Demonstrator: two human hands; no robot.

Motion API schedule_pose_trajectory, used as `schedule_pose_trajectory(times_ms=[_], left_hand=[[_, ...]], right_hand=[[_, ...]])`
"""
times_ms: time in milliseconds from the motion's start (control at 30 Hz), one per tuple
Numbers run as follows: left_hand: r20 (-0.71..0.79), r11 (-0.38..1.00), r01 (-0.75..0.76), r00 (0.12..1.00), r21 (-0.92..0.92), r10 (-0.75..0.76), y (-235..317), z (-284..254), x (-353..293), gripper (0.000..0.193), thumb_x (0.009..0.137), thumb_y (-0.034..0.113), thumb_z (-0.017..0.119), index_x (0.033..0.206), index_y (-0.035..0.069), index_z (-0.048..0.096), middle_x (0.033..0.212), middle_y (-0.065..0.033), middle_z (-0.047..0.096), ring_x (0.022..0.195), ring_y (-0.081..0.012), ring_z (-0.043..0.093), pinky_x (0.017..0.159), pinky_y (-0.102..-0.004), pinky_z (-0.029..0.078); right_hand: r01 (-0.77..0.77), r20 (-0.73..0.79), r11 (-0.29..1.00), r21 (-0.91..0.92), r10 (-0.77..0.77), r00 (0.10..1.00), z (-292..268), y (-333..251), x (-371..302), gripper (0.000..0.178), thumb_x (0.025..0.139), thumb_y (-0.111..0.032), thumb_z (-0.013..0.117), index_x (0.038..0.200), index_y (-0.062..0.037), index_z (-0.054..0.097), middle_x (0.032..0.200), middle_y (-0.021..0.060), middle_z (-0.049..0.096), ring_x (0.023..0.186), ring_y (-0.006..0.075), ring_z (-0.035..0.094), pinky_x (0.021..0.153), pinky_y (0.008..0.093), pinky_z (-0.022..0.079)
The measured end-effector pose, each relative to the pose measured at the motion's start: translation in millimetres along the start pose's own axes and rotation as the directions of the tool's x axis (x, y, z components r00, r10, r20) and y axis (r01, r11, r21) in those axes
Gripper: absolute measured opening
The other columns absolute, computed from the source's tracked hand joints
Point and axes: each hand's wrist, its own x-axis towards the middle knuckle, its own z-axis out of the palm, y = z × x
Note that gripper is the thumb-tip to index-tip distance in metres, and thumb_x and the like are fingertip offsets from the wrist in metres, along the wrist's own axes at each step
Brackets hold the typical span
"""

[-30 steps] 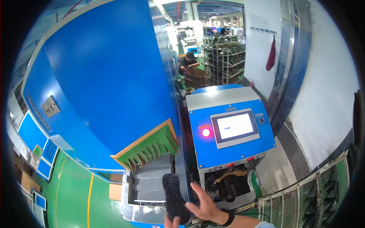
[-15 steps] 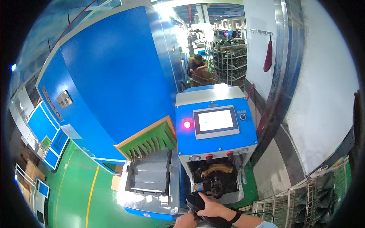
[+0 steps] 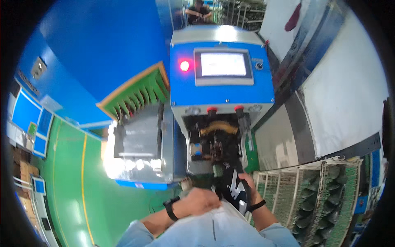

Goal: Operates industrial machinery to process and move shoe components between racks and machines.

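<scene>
A black shoe with white side markings [image 3: 233, 187] is held toe-first toward the open front of a blue and grey machine [image 3: 222, 99]. My right hand [image 3: 248, 186] grips the shoe at its right side. My left hand [image 3: 200, 201], with a black wrist band, lies curled just left of the shoe near its heel; whether it grips the shoe is not clear. The machine's opening [image 3: 216, 142] shows a yellow curved part and dark mechanisms just above the shoe's toe.
The machine has a lit screen [image 3: 222, 64], a glowing red lamp [image 3: 184, 66] and two red buttons. A conveyor outlet with green flaps [image 3: 138, 123] stands to the left, a wire rack holding dark shoes [image 3: 321, 197] to the right. Another person [image 3: 199, 10] works far behind.
The shoe has moved from in front of the conveyor outlet to the right, down to the machine's opening. My view has tilted down and come closer to the machine.
</scene>
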Motion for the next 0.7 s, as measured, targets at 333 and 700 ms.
schedule_pose_trajectory(times_ms=[333,700], left_hand=[[-0.285,0.928,0.371,0.888,-0.024,-0.362,-64.1,-8.4,-26.9,0.017,0.093,0.021,0.069,0.094,0.004,0.071,0.086,-0.015,0.071,0.079,-0.038,0.068,0.066,-0.0448,0.054],[-0.267,0.821,0.566,0.782,-0.073,-0.563,-118.4,-5.5,-65.9,0.027,0.095,0.032,0.065,0.094,0.006,0.073,0.083,-0.0198,0.07,0.078,-0.0423,0.068,0.067,-0.049,0.054]], right_hand=[[0.296,0.007,0.477,-0.827,-0.518,0.855,76.7,-41.9,22.5,0.091,0.077,-0.007,0.072,0.159,0.0001,0.032,0.138,0.0126,0.059,0.117,0.0201,0.061,0.103,0.031,0.046],[-0.138,-0.05,-0.227,-0.964,-0.355,0.934,120.8,-46.6,105.8,0.1,0.081,-0.036,0.075,0.164,-0.0248,0.022,0.134,0.0346,0.055,0.115,0.0489,0.062,0.087,0.0531,0.054]])
